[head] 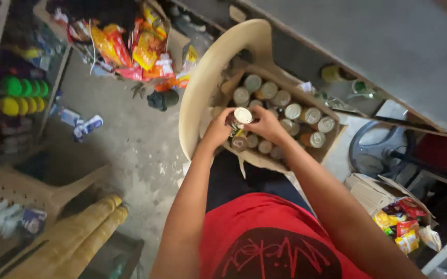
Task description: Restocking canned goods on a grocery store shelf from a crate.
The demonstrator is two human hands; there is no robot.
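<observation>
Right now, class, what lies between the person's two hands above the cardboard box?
In the head view, a single can with a pale lid sits between the left hand and right hand, gripped by both above the box of cans.

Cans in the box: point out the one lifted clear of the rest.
It is the can with the pale lid, gripped between the left hand and right hand above the cardboard box. The other cans stand packed inside.

Silver-topped cans [293,111] in a brown cardboard box [332,147], on a beige chair [202,88].
</observation>
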